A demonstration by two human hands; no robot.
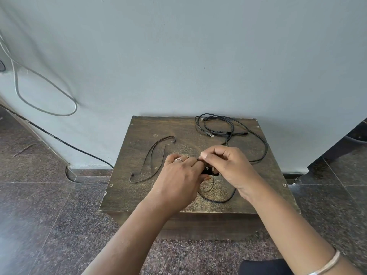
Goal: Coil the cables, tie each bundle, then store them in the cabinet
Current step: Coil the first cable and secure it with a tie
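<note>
On a small dark wooden table [139, 195], my left hand [178, 181] and my right hand [228, 167] meet at the middle. Together they hold a small black cable bundle [207, 171]; my right fingers pinch a thin tie at its top. A loop of the same black cable [218, 200] hangs out below the hands onto the table. A loose tangle of black cables with plugs [216, 126] lies at the table's far right. Thin brown cords [153, 155] lie spread on the left half.
The table stands against a pale blue wall [178, 56]. A grey cable [39, 80] loops on the wall at left, and a black wire [59, 138] runs down to the speckled stone floor [49, 215]. A dark opening is at right.
</note>
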